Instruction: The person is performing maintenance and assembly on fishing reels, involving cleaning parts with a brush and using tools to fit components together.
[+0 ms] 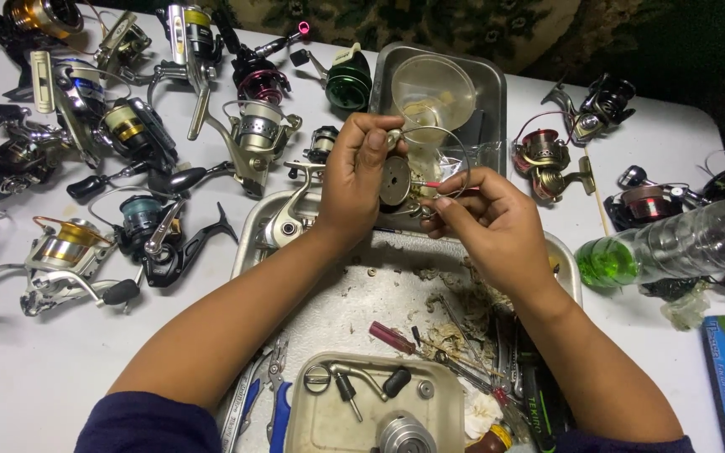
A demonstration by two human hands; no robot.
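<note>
My left hand grips a silver fishing reel above a dirty metal tray, thumb and fingers wrapped round its body. My right hand pinches a thin tool with a red tip against the reel's round side. The reel's wire bail arcs above my right fingers. The reel's underside is hidden by my hands.
Many fishing reels lie scattered over the white table on the left and right. A smaller steel tray holds a clear bowl. A plastic tub with parts, screwdrivers, pliers, and a green-capped clear bottle sit close.
</note>
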